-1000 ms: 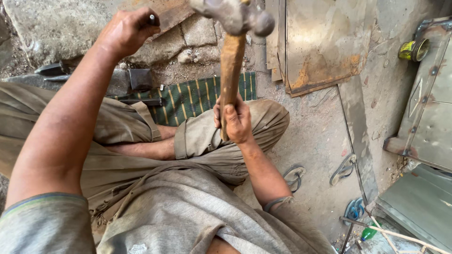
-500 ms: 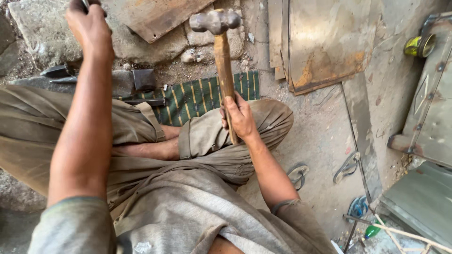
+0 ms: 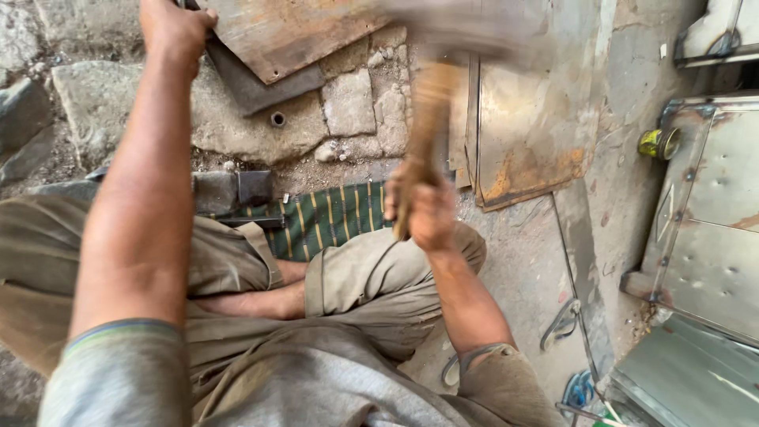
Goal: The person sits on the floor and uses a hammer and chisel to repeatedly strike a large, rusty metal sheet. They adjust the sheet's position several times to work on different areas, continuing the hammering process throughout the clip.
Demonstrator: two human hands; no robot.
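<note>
Head view: right hand [image 3: 431,212] grips blurred hammer [image 3: 427,126], handle upright, head pointing away.

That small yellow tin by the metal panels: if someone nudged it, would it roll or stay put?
The yellow tin looks round and seems to lie on its side, open end showing, so a nudge would probably set it rolling. The metal panel right beside it would likely stop it soon. It appears empty, so it is probably light and easy to knock.

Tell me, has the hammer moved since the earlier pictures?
Yes. The hammer in the right hand is blurred mid-swing, its head now farther up and right against the rusty sheet.
</note>
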